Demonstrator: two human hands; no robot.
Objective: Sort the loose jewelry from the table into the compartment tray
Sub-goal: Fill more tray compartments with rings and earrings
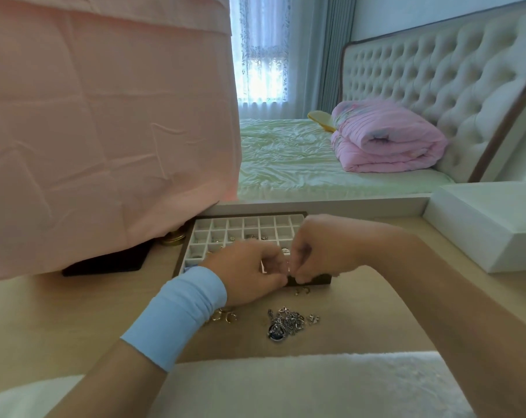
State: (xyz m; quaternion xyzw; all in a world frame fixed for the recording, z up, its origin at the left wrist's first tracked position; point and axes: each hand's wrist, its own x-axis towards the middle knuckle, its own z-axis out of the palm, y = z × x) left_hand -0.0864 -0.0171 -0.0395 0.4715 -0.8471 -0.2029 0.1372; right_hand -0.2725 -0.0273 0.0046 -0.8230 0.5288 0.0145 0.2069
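Mid-frame, the left hand (pixel 249 274) and right hand (pixel 319 251) pinch a tiny piece (pixel 287 267) over the compartment tray (pixel 240 223); a slip could misplace it.

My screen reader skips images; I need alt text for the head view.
Left hand and right hand meet fingertips over the compartment tray, apparently pinching something tiny. A silver jewelry pile and gold rings lie loose on the table.
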